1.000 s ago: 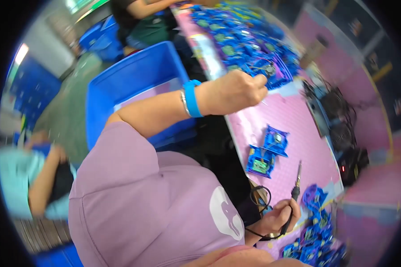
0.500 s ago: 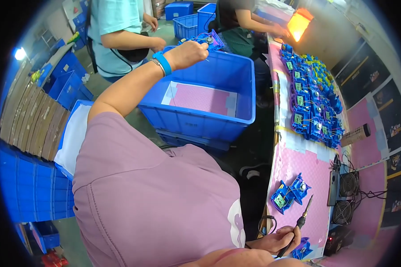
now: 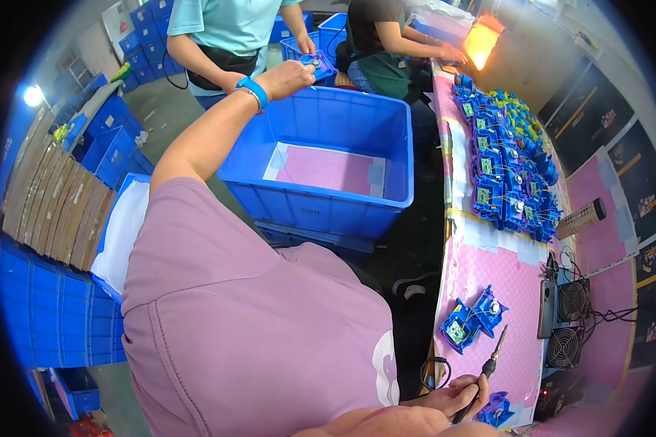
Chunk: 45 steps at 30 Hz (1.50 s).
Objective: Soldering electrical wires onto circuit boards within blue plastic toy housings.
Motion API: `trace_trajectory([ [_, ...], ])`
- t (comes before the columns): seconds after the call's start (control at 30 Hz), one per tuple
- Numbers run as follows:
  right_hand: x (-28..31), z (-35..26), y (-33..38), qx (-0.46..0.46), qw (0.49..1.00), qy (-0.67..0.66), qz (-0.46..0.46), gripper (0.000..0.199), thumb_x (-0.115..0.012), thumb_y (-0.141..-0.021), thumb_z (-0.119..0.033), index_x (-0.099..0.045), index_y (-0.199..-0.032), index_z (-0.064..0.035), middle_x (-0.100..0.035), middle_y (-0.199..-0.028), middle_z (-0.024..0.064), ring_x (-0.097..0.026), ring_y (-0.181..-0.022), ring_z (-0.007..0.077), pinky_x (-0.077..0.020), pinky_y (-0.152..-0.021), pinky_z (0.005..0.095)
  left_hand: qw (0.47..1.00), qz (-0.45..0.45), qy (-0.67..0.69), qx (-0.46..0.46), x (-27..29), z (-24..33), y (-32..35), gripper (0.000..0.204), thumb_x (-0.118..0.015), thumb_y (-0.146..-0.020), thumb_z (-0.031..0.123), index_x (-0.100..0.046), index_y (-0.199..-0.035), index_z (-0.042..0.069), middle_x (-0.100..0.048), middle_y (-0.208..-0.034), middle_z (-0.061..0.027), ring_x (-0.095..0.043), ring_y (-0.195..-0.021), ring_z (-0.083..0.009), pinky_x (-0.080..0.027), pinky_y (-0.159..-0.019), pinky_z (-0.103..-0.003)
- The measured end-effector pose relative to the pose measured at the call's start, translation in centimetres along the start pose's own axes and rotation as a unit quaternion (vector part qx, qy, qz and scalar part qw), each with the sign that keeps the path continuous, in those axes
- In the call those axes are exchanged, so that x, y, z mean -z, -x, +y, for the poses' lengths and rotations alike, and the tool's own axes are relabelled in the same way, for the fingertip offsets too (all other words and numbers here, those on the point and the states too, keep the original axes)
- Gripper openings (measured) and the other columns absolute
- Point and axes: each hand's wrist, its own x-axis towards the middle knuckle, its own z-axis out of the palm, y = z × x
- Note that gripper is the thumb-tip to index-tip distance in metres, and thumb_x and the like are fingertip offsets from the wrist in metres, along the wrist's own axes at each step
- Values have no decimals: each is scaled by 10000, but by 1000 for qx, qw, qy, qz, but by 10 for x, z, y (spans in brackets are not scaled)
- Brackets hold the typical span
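Observation:
My left hand (image 3: 286,79), with a blue band at its wrist, is stretched out over the far side of a large blue bin (image 3: 313,191). Its fingers are closed at a blue plastic housing (image 3: 323,67) with a round part on it; a co-worker's hand (image 3: 305,45) is at that housing too. A thin strand hangs below my hand into the bin. At the lower right, my right hand (image 3: 459,397) grips a soldering iron (image 3: 490,364), tip up. Beside it on the bench lie an opened blue housing with a green circuit board (image 3: 457,331) and another blue housing (image 3: 497,409).
Rows of opened blue housings (image 3: 488,164) fill the far part of the pink-covered bench (image 3: 481,266). Small fans (image 3: 561,348) and cables stand along its right side. Stacked boards (image 3: 58,200) and blue crates (image 3: 58,306) are at the left. Two people work beyond the bin.
My left hand and the blue housing have shifted left and slightly farther away. The co-worker's hand has come to the housing. My right hand keeps holding the soldering iron.

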Motion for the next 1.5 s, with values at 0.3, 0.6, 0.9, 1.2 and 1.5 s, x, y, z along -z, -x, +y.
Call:
trace_trajectory([
  [0.3,12,10,3,-8,998,-10,-59,214,-499,-1001,-76,-609,-1142,41,-479,-703,70,-456,-655,124,-362,-640,257,999,-40,-21,-23,-2,-12,3,61,-631,-801,29,-682,-831,45,-670,-976,-153,-725,-849,-303,-600,-722,-387],
  [0.6,3,6,3,-7,1000,2,-5,251,-525,-897,-100,-646,-1018,83,-483,-640,75,-439,-542,145,-339,-552,273,994,86,10,72,26,26,1,77,-605,-820,-10,-580,-886,19,-603,-962,-147,-710,-758,-328,-580,-633,-418],
  [0.9,-4,5,3,3,999,21,-25,244,-516,-913,-109,-651,-1015,67,-472,-644,54,-427,-540,127,-314,-527,263,959,202,26,196,42,53,37,264,-634,-831,18,-614,-1091,57,-564,-974,-109,-638,-926,-298,-552,-746,-384],
  [1.2,-7,0,9,8,999,32,-5,231,-508,-919,-100,-646,-1001,66,-453,-612,45,-410,-519,124,-308,-521,268,339,208,776,489,-37,-13,29,471,-819,-871,373,-631,-1160,52,-658,-979,-70,-664,-903,-194,-551,-781,-335],
  [1.5,-8,-3,12,37,997,51,-36,245,-505,-927,-108,-646,-1025,67,-448,-611,44,-424,-539,125,-331,-544,265,512,456,605,404,5,94,20,368,-434,-1107,260,-673,-1024,-7,-501,-602,35,-405,-525,-20,-315,-487,-214],
])
